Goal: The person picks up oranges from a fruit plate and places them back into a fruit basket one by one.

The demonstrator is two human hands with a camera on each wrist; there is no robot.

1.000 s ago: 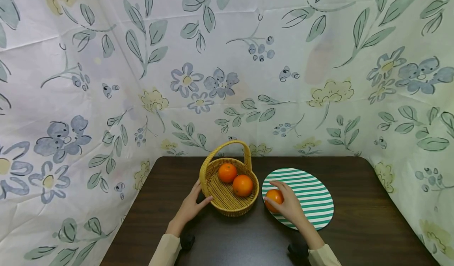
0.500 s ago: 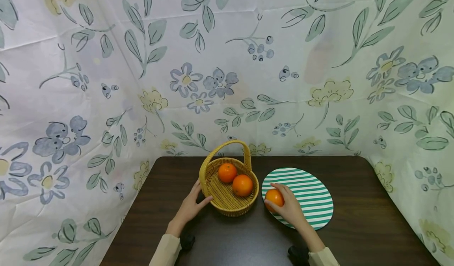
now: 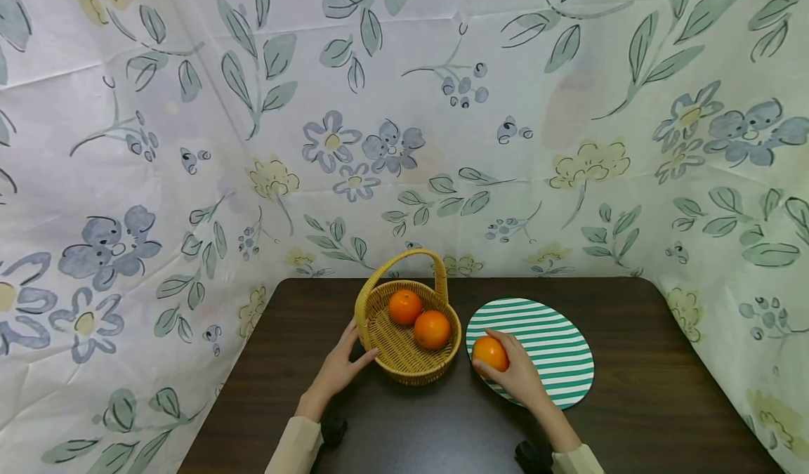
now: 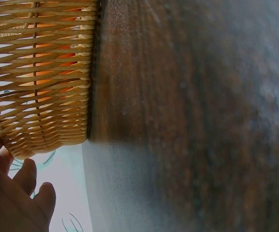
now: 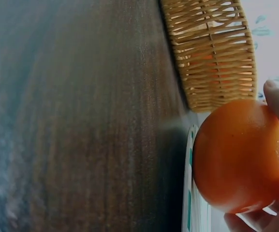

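Note:
A yellow wicker basket (image 3: pixel 404 365) with a tall arched handle stands left of centre on the table, holding two oranges, a rear one (image 3: pixel 405 307) and a front one (image 3: pixel 432 330). My left hand (image 3: pixel 335 374) touches its left side, thumb and fingers spread apart along the rim; the left wrist view has the fingertips right at the weave. On the near left part of a round green-and-white striped plate (image 3: pixel 556 347) sits a third orange (image 5: pixel 241 157). My right hand (image 3: pixel 520 372) holds this orange between thumb and fingers, low over the plate.
The dark wooden table (image 3: pixel 404 439) runs up to a floral cloth (image 3: pixel 468 144) that hangs behind it and along both sides. Basket and plate stand close together, with a narrow strip of table between them. Black wrist devices sit at both cuffs.
My right thumb and fingers have drawn slightly closer round the orange on the plate, which has shifted a touch. The left hand and the basket have stayed in place.

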